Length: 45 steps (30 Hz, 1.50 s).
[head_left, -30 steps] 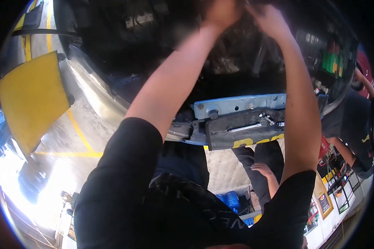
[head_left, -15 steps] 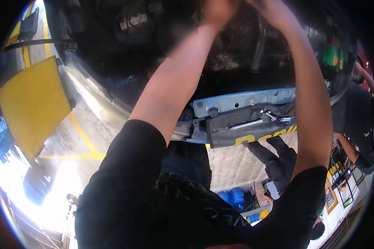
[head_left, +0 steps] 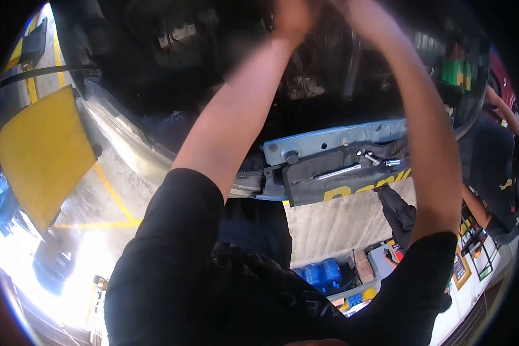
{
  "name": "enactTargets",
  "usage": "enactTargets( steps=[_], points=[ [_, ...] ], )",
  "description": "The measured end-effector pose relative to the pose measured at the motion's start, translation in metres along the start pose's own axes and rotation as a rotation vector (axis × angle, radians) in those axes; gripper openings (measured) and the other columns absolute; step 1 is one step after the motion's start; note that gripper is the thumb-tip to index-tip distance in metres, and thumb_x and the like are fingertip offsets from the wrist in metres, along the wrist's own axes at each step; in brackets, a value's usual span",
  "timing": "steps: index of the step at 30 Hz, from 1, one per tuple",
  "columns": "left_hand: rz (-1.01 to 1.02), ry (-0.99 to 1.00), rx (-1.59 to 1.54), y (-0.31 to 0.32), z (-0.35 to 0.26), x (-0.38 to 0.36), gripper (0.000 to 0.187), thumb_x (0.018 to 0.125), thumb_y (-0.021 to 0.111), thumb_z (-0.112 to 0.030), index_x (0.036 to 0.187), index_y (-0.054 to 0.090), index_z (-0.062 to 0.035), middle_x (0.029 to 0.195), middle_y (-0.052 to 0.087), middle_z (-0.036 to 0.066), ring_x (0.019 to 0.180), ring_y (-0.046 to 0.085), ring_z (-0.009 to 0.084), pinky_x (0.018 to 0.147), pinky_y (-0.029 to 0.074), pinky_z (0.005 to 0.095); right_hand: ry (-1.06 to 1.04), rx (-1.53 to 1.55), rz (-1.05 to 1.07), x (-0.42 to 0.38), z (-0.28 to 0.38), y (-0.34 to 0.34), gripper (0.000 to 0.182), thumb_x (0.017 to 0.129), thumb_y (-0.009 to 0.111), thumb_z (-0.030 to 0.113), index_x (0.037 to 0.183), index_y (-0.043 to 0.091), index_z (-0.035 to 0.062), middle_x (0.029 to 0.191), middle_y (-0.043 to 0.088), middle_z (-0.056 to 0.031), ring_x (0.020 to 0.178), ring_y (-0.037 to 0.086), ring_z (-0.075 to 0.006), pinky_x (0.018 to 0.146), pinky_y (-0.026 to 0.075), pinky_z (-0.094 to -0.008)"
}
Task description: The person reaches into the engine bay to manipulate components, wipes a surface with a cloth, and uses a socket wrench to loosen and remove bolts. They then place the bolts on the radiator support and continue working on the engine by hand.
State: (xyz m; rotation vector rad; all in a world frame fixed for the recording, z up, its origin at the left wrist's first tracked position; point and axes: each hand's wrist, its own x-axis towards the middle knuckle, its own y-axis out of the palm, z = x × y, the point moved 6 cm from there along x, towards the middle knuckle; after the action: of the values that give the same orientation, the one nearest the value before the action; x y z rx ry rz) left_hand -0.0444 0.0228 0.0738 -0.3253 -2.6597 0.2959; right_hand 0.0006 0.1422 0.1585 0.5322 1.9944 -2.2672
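Note:
Both my arms stretch up into the dark engine bay (head_left: 323, 86) of a vehicle. At the top edge, my left hand (head_left: 294, 17) is blurred and its fingers are lost in shadow. Close beside it is my right hand (head_left: 366, 14), also blurred, its fingers partly cut off by the frame. What either one holds cannot be made out. Below them, a ratchet wrench (head_left: 337, 173) and sockets (head_left: 392, 162) lie on a black cover with yellow lettering (head_left: 305, 187), draped over the front edge by the blue metal crossbar (head_left: 328, 144).
A headlight (head_left: 118, 124) sits at the left, with a yellow panel (head_left: 46, 155) beyond it. A person in dark clothes (head_left: 490, 155) stands at the right. Blue water jugs (head_left: 323, 272) and boxes are at the bottom. A green and yellow box (head_left: 457, 74) lies in the bay's right side.
The view has shifted slightly. My hands remain close together at the top, moved a little left in the frame. The dark-clothed figure beyond the cover has moved right, partly behind my right arm.

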Motion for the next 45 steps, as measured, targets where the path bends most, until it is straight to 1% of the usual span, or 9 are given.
enactTargets(
  steps=[6,8,10,12,18,25,33,38,45],
  points=[
    [0.029,0.094,0.068,0.008,0.007,0.007,0.019,0.087,0.074,-0.012,0.095,0.067,0.0033,0.094,0.069,0.026,0.089,0.067,0.0466,0.079,0.055,0.0506,-0.008,0.163,-0.16,-0.005,-0.012,0.022,0.049,0.107,0.048,0.041,0.097,0.072,-0.0008,0.09,0.07,-0.0302,0.089,0.069,-0.0482,0.08,0.055,-0.0549],
    [0.045,0.084,0.075,0.008,0.007,0.008,0.017,0.086,0.071,-0.01,0.097,0.067,0.0025,0.095,0.069,0.027,0.09,0.067,0.0471,0.081,0.056,0.051,0.327,0.337,0.142,0.007,-0.031,0.057,0.053,0.105,0.048,0.046,0.106,0.071,-0.0012,0.08,0.07,-0.0202,0.08,0.071,-0.0337,0.079,0.055,-0.046],
    [0.13,0.086,0.121,0.014,0.006,0.006,0.019,0.084,0.068,-0.007,0.1,0.067,0.0027,0.097,0.069,0.028,0.092,0.066,0.048,0.082,0.055,0.0518,0.245,0.215,-0.064,0.001,0.0,0.047,0.047,0.105,0.043,0.033,0.114,0.07,-0.004,0.103,0.072,-0.0279,0.097,0.07,-0.0455,0.094,0.054,-0.0521],
    [0.091,0.084,0.117,0.012,0.002,0.006,0.02,0.083,0.068,-0.006,0.1,0.067,0.0036,0.098,0.069,0.028,0.093,0.066,0.0487,0.083,0.055,0.052,0.3,0.203,-0.079,-0.006,0.002,0.052,0.059,0.107,0.042,0.047,0.111,0.07,-0.0042,0.108,0.07,-0.0303,0.109,0.065,-0.0485,0.096,0.054,-0.0548],
    [0.038,0.053,0.108,0.003,0.003,0.004,0.03,0.08,0.073,-0.008,0.106,0.066,0.0063,0.102,0.068,0.03,0.095,0.066,0.0496,0.085,0.056,0.052,0.075,0.085,-0.076,-0.01,0.002,0.023,0.055,0.106,0.047,0.05,0.122,0.069,0.0016,0.111,0.07,-0.0309,0.101,0.068,-0.0486,0.091,0.055,-0.0544],
    [0.125,-0.018,0.035,-0.002,0.001,0.011,0.018,0.082,0.076,-0.009,0.089,0.064,0.003,0.088,0.069,0.026,0.085,0.068,0.0457,0.075,0.056,0.0508,-0.031,-0.103,-0.148,-0.008,-0.002,0.002,0.057,0.108,0.041,0.05,0.107,0.068,0.0001,0.091,0.072,-0.0276,0.088,0.07,-0.0461,0.079,0.057,-0.055],
    [0.07,0.071,0.037,0.004,-0.003,0.01,0.012,0.086,0.067,-0.007,0.092,0.064,0.0032,0.096,0.068,0.029,0.092,0.065,0.0502,0.078,0.054,0.0534,0.463,0.385,-0.106,0.001,0.009,0.058,0.063,0.109,0.033,0.046,0.103,0.073,-0.002,0.104,0.07,-0.032,0.104,0.067,-0.0485,0.093,0.054,-0.0536],
    [0.135,0.011,0.044,-0.001,-0.002,0.01,0.015,0.084,0.072,-0.009,0.09,0.067,0.0032,0.089,0.07,0.027,0.087,0.067,0.0471,0.076,0.055,0.0505,0.139,-0.163,0.032,-0.005,0.002,0.004,0.057,0.108,0.038,0.051,0.11,0.073,0.0068,0.097,0.074,-0.0239,0.091,0.073,-0.0415,0.08,0.059,-0.053],
    [0.161,0.103,0.14,0.008,0.003,0.012,0.02,0.085,0.073,-0.011,0.099,0.068,0.0024,0.096,0.07,0.028,0.094,0.067,0.0481,0.082,0.055,0.0518,0.159,0.127,-0.038,0.008,-0.01,0.066,0.059,0.109,0.034,0.043,0.106,0.072,-0.0016,0.1,0.071,-0.0296,0.098,0.069,-0.0464,0.088,0.055,-0.0537]
  ],
)
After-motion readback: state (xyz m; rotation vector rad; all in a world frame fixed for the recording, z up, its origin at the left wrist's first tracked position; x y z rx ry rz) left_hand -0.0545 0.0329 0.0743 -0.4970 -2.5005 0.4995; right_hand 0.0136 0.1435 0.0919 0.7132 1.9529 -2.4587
